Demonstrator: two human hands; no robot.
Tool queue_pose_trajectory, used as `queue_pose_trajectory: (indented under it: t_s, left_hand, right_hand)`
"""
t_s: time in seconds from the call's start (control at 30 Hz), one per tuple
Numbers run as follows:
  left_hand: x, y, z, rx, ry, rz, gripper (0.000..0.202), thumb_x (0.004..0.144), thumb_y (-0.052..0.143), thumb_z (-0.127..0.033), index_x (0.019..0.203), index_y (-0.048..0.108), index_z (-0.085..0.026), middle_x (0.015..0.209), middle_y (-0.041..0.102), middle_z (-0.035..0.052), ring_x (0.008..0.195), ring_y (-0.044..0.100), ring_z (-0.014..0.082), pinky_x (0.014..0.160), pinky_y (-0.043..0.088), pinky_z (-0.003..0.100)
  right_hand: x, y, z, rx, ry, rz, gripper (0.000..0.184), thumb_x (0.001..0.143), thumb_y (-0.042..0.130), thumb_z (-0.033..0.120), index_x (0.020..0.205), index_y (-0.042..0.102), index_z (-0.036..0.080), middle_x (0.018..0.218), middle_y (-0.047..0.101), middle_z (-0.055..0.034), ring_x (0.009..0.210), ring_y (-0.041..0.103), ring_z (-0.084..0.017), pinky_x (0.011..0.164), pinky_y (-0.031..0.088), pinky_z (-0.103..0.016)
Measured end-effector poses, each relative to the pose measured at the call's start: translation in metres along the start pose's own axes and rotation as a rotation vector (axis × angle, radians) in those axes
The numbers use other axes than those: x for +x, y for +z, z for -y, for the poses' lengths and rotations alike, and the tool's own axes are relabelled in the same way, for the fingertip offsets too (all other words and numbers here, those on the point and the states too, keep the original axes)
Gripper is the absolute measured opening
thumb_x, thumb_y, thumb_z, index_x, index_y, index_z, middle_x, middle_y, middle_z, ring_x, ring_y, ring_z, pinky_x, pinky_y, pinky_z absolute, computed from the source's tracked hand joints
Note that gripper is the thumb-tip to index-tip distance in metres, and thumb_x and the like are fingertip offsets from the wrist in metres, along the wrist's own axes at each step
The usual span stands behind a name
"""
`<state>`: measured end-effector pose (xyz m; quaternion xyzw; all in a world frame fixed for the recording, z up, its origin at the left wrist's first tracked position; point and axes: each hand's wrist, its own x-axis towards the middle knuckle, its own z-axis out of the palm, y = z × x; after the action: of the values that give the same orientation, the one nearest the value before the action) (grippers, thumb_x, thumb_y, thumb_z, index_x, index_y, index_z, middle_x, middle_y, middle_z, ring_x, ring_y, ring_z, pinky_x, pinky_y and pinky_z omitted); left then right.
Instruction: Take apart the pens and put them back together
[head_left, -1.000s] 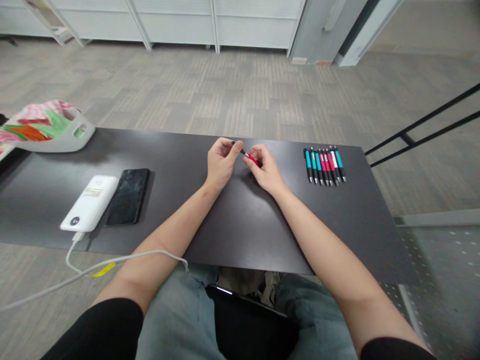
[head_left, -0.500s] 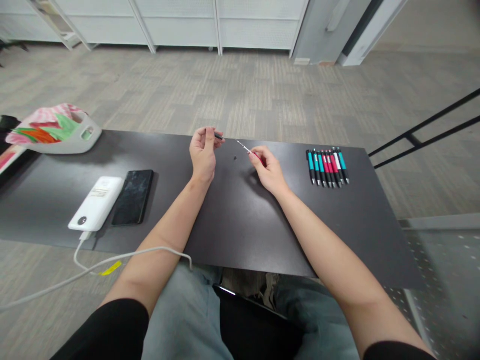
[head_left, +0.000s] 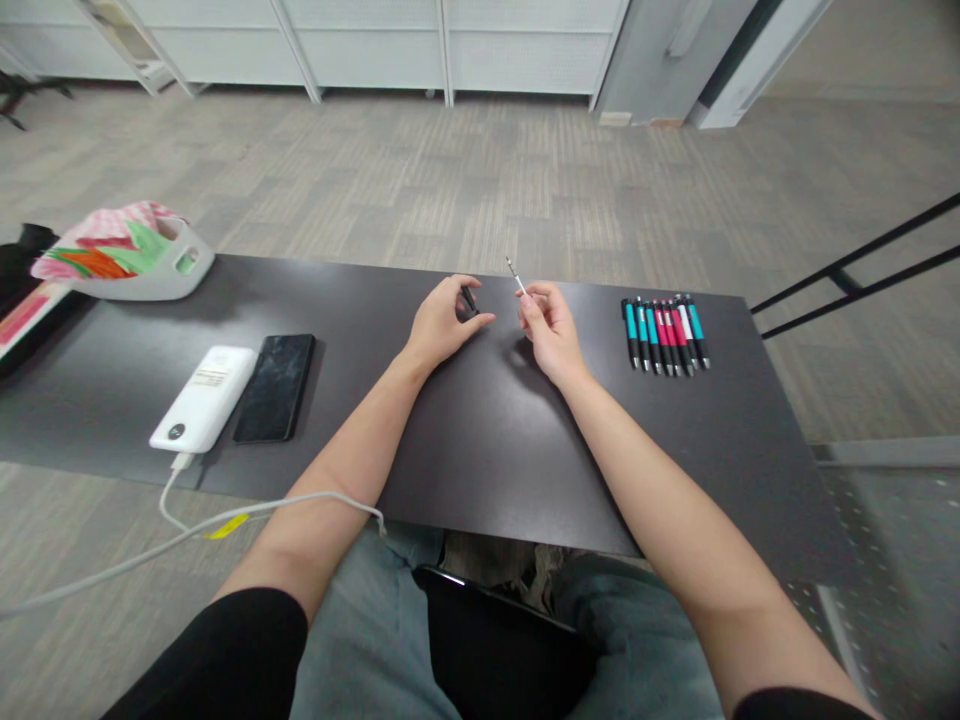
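My left hand [head_left: 442, 322] rests low over the black table [head_left: 510, 455]. A black pen grip section [head_left: 469, 298] lies in its curled fingers, while the thumb stretches out towards the tabletop. To its right, my right hand [head_left: 551, 325] pinches an opened pen, whose thin white refill [head_left: 515, 275] sticks up and to the left with a darker tip. The fingers hide most of that pen's body. A gap separates the two hands. Any small piece under the left fingertips is hidden.
A row of several teal, red and white pens [head_left: 666, 337] lies at the right. At the left are a white power bank [head_left: 204, 398] with a cable [head_left: 315, 497], a black phone [head_left: 276, 388] and a white plastic container [head_left: 176, 265] with colourful material.
My left hand has moved right and down, its thumb now apart from the forefinger. The right hand has tipped the refill more upright. The small black bit on the table no longer shows.
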<state>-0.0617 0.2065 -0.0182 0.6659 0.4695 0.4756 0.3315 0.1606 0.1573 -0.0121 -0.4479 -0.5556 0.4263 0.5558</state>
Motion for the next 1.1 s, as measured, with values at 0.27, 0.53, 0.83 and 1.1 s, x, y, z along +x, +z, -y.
queue_pose_trajectory:
  t_s: [0.27, 0.53, 0.83, 1.1]
  left_hand:
    - [0.002, -0.001, 0.002, 0.167, 0.027, -0.021, 0.044, 0.068, 0.098, -0.003, 0.097, 0.083, -0.033, 0.085, 0.079, -0.0010, 0.084, 0.068, 0.0295, 0.101, 0.057, 0.046]
    - [0.008, -0.036, 0.007, 0.210, -0.117, 0.000, 0.049, 0.068, 0.096, 0.010, 0.096, 0.087, -0.030, 0.072, 0.071, -0.0080, 0.072, 0.063, 0.0219, 0.088, 0.050, 0.039]
    - [0.014, -0.048, 0.000, 0.115, 0.052, -0.087, 0.038, 0.078, 0.101, -0.012, 0.111, 0.092, -0.028, 0.088, 0.084, -0.0020, 0.078, 0.070, 0.0209, 0.092, 0.061, 0.038]
    - [0.010, -0.041, 0.000, 0.078, 0.159, 0.048, 0.056, 0.095, 0.088, -0.021, 0.150, 0.083, -0.026, 0.115, 0.092, 0.0045, 0.089, 0.080, 0.0194, 0.099, 0.071, 0.038]
  right_hand:
    - [0.002, 0.000, -0.004, -0.011, -0.002, 0.007, 0.072, 0.103, 0.078, 0.104, 0.115, 0.063, 0.035, 0.079, 0.048, 0.0052, 0.069, 0.043, -0.020, 0.062, 0.030, -0.037]
    - [0.002, -0.002, -0.005, 0.038, -0.006, -0.009, 0.070, 0.099, 0.084, 0.101, 0.115, 0.064, 0.035, 0.078, 0.052, 0.0050, 0.070, 0.045, -0.020, 0.063, 0.032, -0.036]
    - [0.002, -0.002, -0.005, 0.048, 0.007, -0.015, 0.069, 0.100, 0.087, 0.098, 0.112, 0.064, 0.035, 0.078, 0.054, 0.0048, 0.070, 0.046, -0.020, 0.062, 0.034, -0.035]
    - [0.004, -0.002, -0.010, 0.091, -0.027, -0.002, 0.076, 0.096, 0.087, 0.106, 0.114, 0.066, 0.035, 0.077, 0.052, 0.0053, 0.071, 0.046, -0.020, 0.063, 0.032, -0.035]
